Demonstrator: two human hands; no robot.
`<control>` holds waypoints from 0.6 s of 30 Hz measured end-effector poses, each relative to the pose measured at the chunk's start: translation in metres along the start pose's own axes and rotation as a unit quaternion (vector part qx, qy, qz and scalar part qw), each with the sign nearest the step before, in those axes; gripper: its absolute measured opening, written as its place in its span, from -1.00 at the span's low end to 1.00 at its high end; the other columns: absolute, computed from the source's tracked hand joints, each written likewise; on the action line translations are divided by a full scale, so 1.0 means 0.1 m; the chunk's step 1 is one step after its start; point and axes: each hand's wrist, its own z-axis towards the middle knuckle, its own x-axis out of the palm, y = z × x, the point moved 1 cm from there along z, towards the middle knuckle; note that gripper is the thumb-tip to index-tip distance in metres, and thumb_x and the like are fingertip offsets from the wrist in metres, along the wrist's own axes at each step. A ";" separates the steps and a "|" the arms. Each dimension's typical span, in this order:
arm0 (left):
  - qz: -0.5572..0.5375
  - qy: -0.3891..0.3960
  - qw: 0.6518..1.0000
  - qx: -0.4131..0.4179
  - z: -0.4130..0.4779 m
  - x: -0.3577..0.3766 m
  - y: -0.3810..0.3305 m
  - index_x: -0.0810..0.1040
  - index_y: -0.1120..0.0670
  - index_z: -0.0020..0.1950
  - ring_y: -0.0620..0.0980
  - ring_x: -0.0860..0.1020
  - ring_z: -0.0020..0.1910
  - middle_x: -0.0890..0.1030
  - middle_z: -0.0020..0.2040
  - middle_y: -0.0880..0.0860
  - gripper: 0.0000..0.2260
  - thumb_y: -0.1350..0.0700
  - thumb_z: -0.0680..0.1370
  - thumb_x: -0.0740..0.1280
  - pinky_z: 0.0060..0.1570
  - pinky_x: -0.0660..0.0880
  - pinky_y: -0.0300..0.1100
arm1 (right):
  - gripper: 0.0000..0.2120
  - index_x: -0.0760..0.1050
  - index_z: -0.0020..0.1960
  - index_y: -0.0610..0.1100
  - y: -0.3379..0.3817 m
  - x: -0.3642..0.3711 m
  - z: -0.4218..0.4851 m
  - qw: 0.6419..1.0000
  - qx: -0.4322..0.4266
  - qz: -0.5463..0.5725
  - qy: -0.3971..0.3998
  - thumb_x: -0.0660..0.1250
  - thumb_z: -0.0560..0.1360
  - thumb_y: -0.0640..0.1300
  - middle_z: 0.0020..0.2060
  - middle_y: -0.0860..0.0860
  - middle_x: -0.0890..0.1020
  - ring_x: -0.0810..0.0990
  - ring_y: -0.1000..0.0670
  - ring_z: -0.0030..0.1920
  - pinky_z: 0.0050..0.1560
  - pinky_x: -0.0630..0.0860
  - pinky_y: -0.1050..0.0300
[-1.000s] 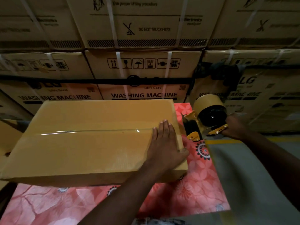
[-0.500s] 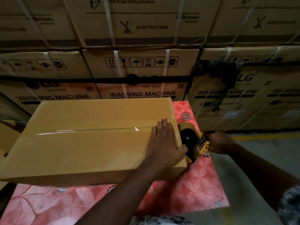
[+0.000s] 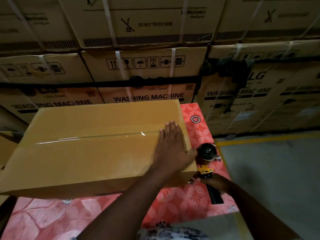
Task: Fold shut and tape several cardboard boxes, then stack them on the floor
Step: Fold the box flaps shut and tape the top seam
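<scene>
The closed cardboard box (image 3: 90,153) sits on the pink flowered surface (image 3: 190,201), with 1 shiny strip of clear tape (image 3: 97,136) along its top seam. The left hand (image 3: 171,148) lies flat on the box's right end, its grip apart and fingers straight. Just beside that end is the tape gun (image 3: 207,153), and the right hand (image 3: 214,183) has its grip clamped on the handle.

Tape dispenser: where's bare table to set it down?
Two bare patches of pink cloth: the far strip between the box and the cloth's right edge; the wide near area in front of the box, left of the left forearm. Crowded at the box's near right corner, where left hand, tape dispenser and right hand cluster.
</scene>
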 end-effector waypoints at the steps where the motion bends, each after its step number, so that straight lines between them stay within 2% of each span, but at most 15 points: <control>1: -0.001 0.005 1.000 0.002 -0.01 -0.01 0.01 -0.14 0.24 0.64 0.13 -0.22 0.63 -0.20 0.65 0.21 -0.10 -0.36 0.56 0.03 0.58 -0.24 0.07 | -0.43 0.61 0.14 -0.05 0.08 -0.05 -0.08 0.995 -0.002 -0.096 0.029 0.41 0.43 0.40 0.14 -0.10 0.69 0.66 -0.08 0.06 0.11 0.52 0.08; 2: -0.006 0.007 1.000 0.004 -0.01 -0.02 0.01 -0.14 0.23 0.64 0.13 -0.23 0.63 -0.20 0.65 0.20 -0.10 -0.37 0.57 0.05 0.58 -0.25 0.06 | -0.45 0.56 0.22 -0.05 0.19 -0.16 -0.22 0.980 -0.007 -0.197 0.035 0.33 0.51 0.38 0.26 -0.12 0.63 0.62 -0.10 0.17 0.14 0.48 0.12; 4: -0.019 0.003 1.000 0.014 -0.01 -0.03 0.02 -0.10 0.22 0.65 0.13 -0.22 0.63 -0.18 0.65 0.19 -0.12 -0.38 0.59 0.06 0.58 -0.25 0.04 | -0.46 0.50 0.36 -0.16 0.65 -0.43 -0.61 0.959 -0.055 -0.269 -0.075 0.17 0.64 0.25 0.33 -0.20 0.56 0.56 -0.16 0.29 0.20 0.46 0.09; 5: -0.028 -0.002 0.999 0.025 -0.01 -0.03 0.02 -0.07 0.22 0.65 0.13 -0.19 0.63 -0.14 0.65 0.19 -0.14 -0.36 0.60 0.07 0.58 -0.24 0.02 | -0.47 0.53 0.31 -0.19 0.93 -0.53 -0.80 0.963 -0.106 -0.199 -0.148 0.14 0.65 0.22 0.25 -0.21 0.60 0.57 -0.17 0.26 0.17 0.47 0.05; 6: -0.036 -0.008 0.999 0.040 -0.02 -0.04 0.02 -0.02 0.21 0.65 0.12 -0.15 0.64 -0.09 0.66 0.18 -0.19 -0.32 0.62 0.08 0.58 -0.22 0.00 | -0.51 0.56 0.26 -0.18 1.18 -0.59 -0.98 0.959 -0.179 -0.065 -0.210 0.14 0.65 0.19 0.17 -0.15 0.64 0.59 -0.14 0.22 0.15 0.48 0.03; 7: -0.042 -0.014 0.997 0.057 -0.03 -0.04 0.01 0.03 0.20 0.65 0.12 -0.10 0.64 -0.03 0.66 0.18 -0.26 -0.25 0.64 0.10 0.59 -0.19 -0.02 | -0.55 0.55 0.29 -0.15 1.40 -0.62 -1.08 0.934 -0.246 0.081 -0.246 0.15 0.66 0.17 0.16 -0.04 0.63 0.58 -0.06 0.21 0.19 0.47 0.02; 8: -0.051 -0.020 0.996 0.072 -0.03 -0.04 0.01 0.07 0.19 0.64 0.11 -0.06 0.64 0.02 0.66 0.17 -0.32 -0.17 0.66 0.13 0.59 -0.16 -0.04 | -0.56 0.48 0.39 -0.10 1.64 -0.62 -1.16 0.914 -0.279 0.179 -0.233 0.16 0.67 0.15 0.24 0.05 0.56 0.53 0.01 0.26 0.28 0.44 0.00; 9: -0.068 -0.026 0.994 0.079 -0.04 -0.06 0.00 0.09 0.19 0.64 0.10 -0.03 0.64 0.05 0.65 0.17 -0.37 -0.10 0.66 0.14 0.59 -0.15 -0.06 | -0.54 0.38 0.48 -0.09 1.83 -0.55 -1.18 0.913 -0.285 0.213 -0.201 0.15 0.68 0.13 0.31 0.10 0.48 0.46 0.04 0.32 0.37 0.39 -0.01; 11: -0.108 -0.025 0.991 0.072 -0.07 -0.11 0.04 0.09 0.16 0.64 0.07 0.00 0.64 0.08 0.65 0.15 -0.40 -0.01 0.66 0.17 0.59 -0.13 -0.10 | -0.49 0.31 0.50 -0.15 2.09 -0.34 -1.09 0.924 -0.270 0.232 -0.139 0.16 0.64 0.09 0.39 0.01 0.46 0.44 -0.02 0.37 0.43 0.35 0.00; 12: -0.106 -0.020 0.992 0.066 -0.09 -0.12 0.09 0.07 0.14 0.65 0.05 -0.01 0.64 0.06 0.65 0.14 -0.40 -0.02 0.66 0.16 0.59 -0.13 -0.10 | -0.55 0.33 0.45 -0.18 2.14 -0.25 -1.02 0.924 -0.263 0.246 -0.131 0.16 0.64 0.03 0.36 -0.04 0.50 0.48 -0.04 0.33 0.36 0.39 0.08; 14: -0.053 0.002 0.997 0.053 -0.17 -0.14 0.29 0.05 0.11 0.65 0.01 -0.05 0.64 0.00 0.67 0.08 -0.34 -0.19 0.64 0.07 0.59 -0.13 -0.05 | -0.68 0.35 0.43 -0.16 2.11 -0.13 -0.90 0.924 -0.250 0.244 -0.155 0.12 0.72 -0.09 0.28 -0.02 0.52 0.49 -0.04 0.27 0.14 0.39 0.20; 16: -0.013 0.009 1.000 0.024 -0.29 -0.20 0.61 0.06 0.07 0.65 -0.02 -0.06 0.64 -0.02 0.67 0.02 -0.20 -0.36 0.52 -0.13 0.58 -0.08 -0.01 | -0.69 0.43 0.42 -0.15 2.06 -0.17 -0.90 0.933 -0.230 0.207 -0.181 0.10 0.73 -0.12 0.26 -0.10 0.56 0.53 -0.13 0.28 0.13 0.44 0.11; 18: 0.004 -0.016 1.000 -0.024 -0.41 -0.26 0.95 0.11 0.07 0.64 0.00 0.00 0.63 0.04 0.67 0.04 -0.15 -0.38 0.46 -0.20 0.56 0.01 0.02 | -0.69 0.48 0.36 -0.24 2.01 -0.22 -0.91 0.931 -0.223 0.126 -0.259 0.11 0.70 -0.22 0.25 -0.20 0.58 0.55 -0.20 0.25 0.08 0.46 0.07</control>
